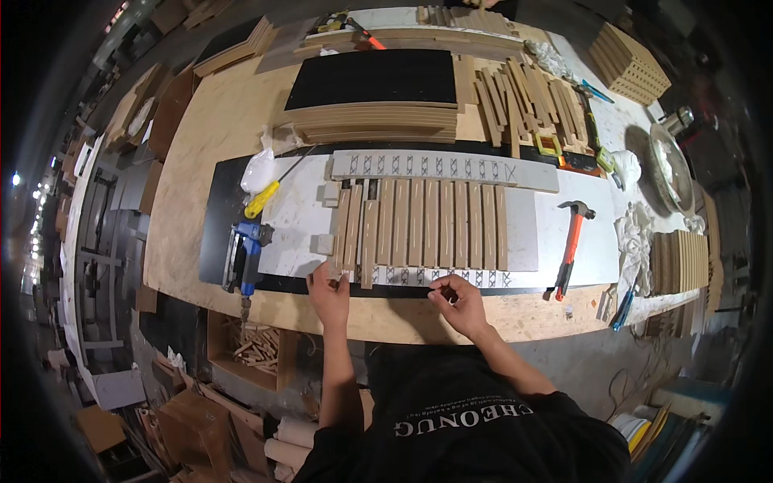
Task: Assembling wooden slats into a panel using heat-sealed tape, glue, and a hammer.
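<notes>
Your row of wooden strips (pixel 428 225) lies in front of you on the pale work board (pixel 523 225), side by side between two marked edges: the upper marked strip (pixel 443 169) and the lower marked strip (pixel 493 278). Judging from how they lie, laying out looks mostly done, since the row fills most of the space between the small wooden blocks (pixel 324 244) on the left and the row's right end. The left end looks unfinished: one strip (pixel 369 241) there sits lower than its neighbours and pokes past the lower edge, and dark gaps show at the top beside it.

Your left hand (pixel 328 299) is at the lower left corner of the row, thumb and fingers around the strip ends; you may be touching one, but I cannot tell whether you pinch it. Your right hand (pixel 463 307) hangs by the lower edge, loosely curled, thumb and fingers apart with nothing visible between them.

Your nail gun (pixel 256 235) and hammer (pixel 573 241) lie unheld on either side. I cannot tell whether any strip is fastened. Plenty of loose strips (pixel 523 101) remain piled beyond.
</notes>
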The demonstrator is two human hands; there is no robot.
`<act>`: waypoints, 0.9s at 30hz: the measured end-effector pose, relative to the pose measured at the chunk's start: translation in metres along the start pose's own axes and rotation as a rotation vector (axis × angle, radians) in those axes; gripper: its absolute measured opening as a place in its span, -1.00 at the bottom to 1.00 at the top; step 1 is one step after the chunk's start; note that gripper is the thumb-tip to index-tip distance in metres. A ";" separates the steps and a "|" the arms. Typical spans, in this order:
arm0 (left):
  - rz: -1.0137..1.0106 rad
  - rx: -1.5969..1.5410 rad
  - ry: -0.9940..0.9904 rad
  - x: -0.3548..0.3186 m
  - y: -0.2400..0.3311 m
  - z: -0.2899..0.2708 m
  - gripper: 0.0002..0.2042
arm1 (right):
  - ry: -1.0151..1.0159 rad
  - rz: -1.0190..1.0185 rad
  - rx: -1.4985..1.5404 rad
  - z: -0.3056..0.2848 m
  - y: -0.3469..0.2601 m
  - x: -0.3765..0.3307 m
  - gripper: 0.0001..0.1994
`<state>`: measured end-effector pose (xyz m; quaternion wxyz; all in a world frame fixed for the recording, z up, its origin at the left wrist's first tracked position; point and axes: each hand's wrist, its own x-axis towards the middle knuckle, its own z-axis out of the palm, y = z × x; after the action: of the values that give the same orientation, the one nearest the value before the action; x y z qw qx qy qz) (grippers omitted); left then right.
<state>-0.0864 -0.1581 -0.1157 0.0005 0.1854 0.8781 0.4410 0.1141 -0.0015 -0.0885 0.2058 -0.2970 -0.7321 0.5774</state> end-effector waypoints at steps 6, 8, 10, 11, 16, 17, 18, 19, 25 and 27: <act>0.055 -0.204 0.026 -0.001 -0.026 0.008 -0.75 | 0.016 -0.006 0.030 -0.006 0.002 -0.002 -0.88; 0.081 -0.095 0.066 0.006 -0.021 0.010 -0.76 | 0.023 -0.014 0.022 -0.005 0.005 -0.001 -0.88; 0.089 -0.060 0.062 0.005 -0.019 0.009 -0.77 | 0.016 -0.012 -0.005 -0.006 0.001 -0.002 -0.89; 0.095 -0.025 0.058 0.004 -0.018 0.008 -0.78 | 0.008 -0.010 -0.031 -0.006 0.000 -0.003 -0.89; 0.085 -0.201 0.016 -0.020 -0.016 0.016 -0.84 | 0.011 0.022 0.018 -0.004 0.002 -0.004 -0.89; 0.091 -0.193 0.019 -0.020 -0.017 0.018 -0.83 | 0.015 0.020 0.036 -0.003 0.002 -0.004 -0.89; 0.098 -0.188 0.020 -0.019 -0.017 0.020 -0.82 | 0.014 0.020 0.035 -0.002 0.003 -0.004 -0.89; 0.097 -0.188 0.021 -0.019 -0.018 0.020 -0.82 | 0.019 -0.001 0.026 -0.002 0.003 -0.004 -0.89; 0.089 -0.212 0.052 -0.019 -0.012 0.020 -0.73 | 0.002 -0.008 0.002 0.000 -0.001 -0.006 -0.88; 0.124 -0.044 -0.042 -0.020 -0.007 0.018 -0.72 | 0.005 -0.014 0.006 0.001 -0.003 -0.007 -0.88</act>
<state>-0.0670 -0.1545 -0.1352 -0.0045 0.2488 0.8549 0.4552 0.1179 -0.0072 -0.0860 0.2128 -0.2926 -0.7319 0.5774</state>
